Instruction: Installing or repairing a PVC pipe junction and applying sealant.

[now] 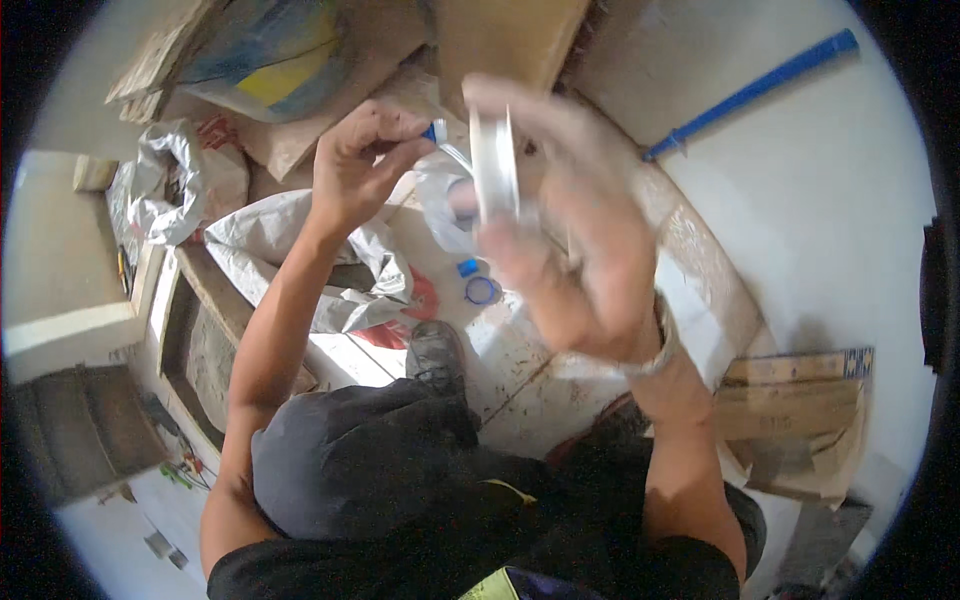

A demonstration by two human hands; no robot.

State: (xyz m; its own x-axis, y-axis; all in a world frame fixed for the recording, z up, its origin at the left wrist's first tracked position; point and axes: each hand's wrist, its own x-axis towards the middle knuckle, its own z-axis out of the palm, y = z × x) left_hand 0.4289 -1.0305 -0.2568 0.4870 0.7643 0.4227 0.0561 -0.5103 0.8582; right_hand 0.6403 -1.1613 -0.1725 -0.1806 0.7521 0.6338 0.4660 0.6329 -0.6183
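My left hand [365,160] is raised at upper centre, thumb and fingers pinching a small blue fitting [430,132] with a white end. A narrow white strip [456,155] runs from that end toward a white spool of tape [494,165]. My right hand [590,240], smeared by motion, grips the spool between thumb and fingers, its rim facing me. Around my right wrist sits a pale band [663,335]. Beyond the hands, near the floor, shows a clear plastic bag [440,210], partly hidden by the spool.
On the floor lie a blue ring [481,291] and a small blue piece [467,268], ahead of my shoe [436,355]. Open white sacks [255,235] stand left. A long blue pipe [755,95] is at upper right, and a cardboard box [790,425] at lower right.
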